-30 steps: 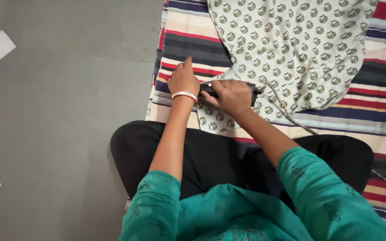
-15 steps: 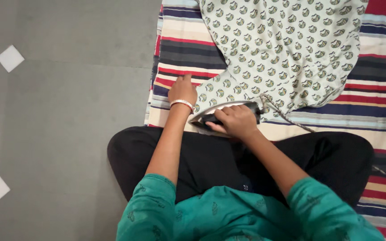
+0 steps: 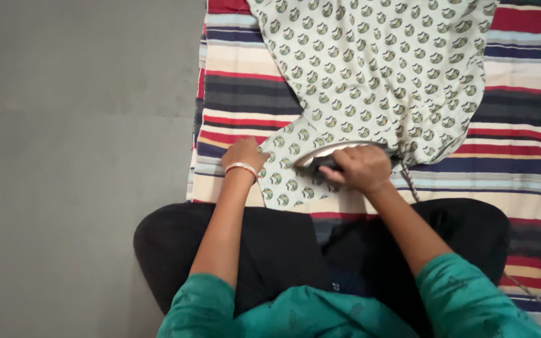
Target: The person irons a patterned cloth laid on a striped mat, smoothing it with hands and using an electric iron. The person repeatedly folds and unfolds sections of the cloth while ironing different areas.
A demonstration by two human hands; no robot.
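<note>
A pale green patterned garment (image 3: 370,69) lies spread on a striped blanket (image 3: 245,94) on the floor. My right hand (image 3: 361,169) grips the black handle of an electric iron (image 3: 320,156), which rests on the garment's narrow near part. My left hand (image 3: 244,153) presses flat on the left edge of that part, a bangle on its wrist. The iron's cord (image 3: 408,181) runs off to the right behind my right hand.
Grey floor (image 3: 82,156) with white diamond tiles lies left of the blanket. My legs in black trousers (image 3: 283,250) sit at the blanket's near edge. The cord trails across the blanket at lower right.
The iron has shifted right along the garment with my right hand. My left hand stays pressed on the cloth's left edge. The view has shifted, so everything sits lower in frame.
</note>
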